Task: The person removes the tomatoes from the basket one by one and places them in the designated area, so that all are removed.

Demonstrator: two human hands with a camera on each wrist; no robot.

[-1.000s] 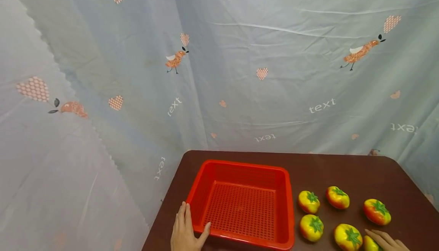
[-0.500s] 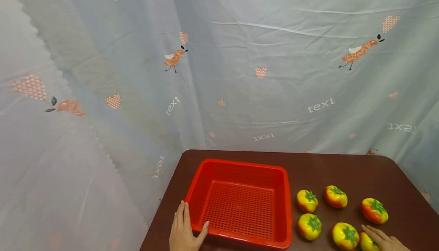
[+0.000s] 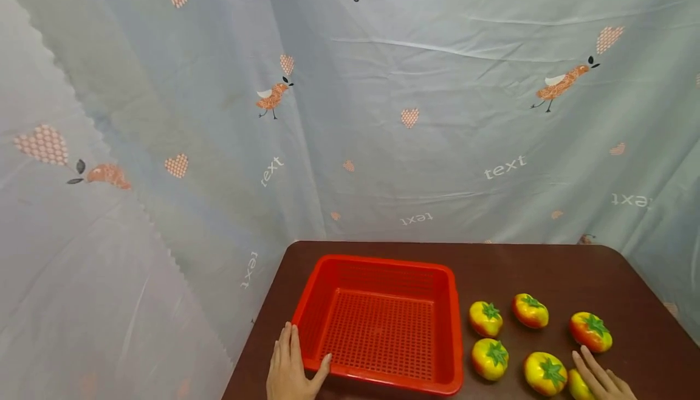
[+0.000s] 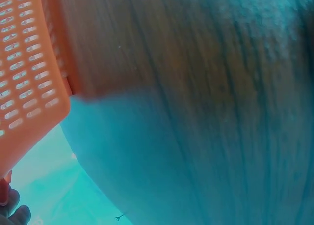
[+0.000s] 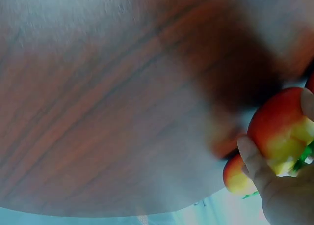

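Observation:
My left hand (image 3: 290, 369) rests at the near left corner of a red plastic basket (image 3: 383, 378), its fingers straight along the rim and its thumb spread to the front side. In the left wrist view the basket's perforated wall (image 4: 29, 63) shows, with fingertips (image 4: 19, 215) below it. My right hand (image 3: 601, 382) is at a yellow-and-red toy persimmon (image 3: 578, 386) with a green calyx. The right wrist view shows finger and thumb on two sides of this persimmon (image 5: 279, 131). Part of it is hidden by the hand.
Several similar persimmons lie right of the basket, such as one at the back (image 3: 530, 311) and one near the right hand (image 3: 590, 332). They stand on a dark brown table (image 3: 508, 266). A patterned curtain (image 3: 350, 114) hangs behind and at the left.
My right hand has shifted slightly, and its fingers now point more away from me, along the far side of the persimmon. The left hand stays at the basket corner. The head view has drifted slightly.

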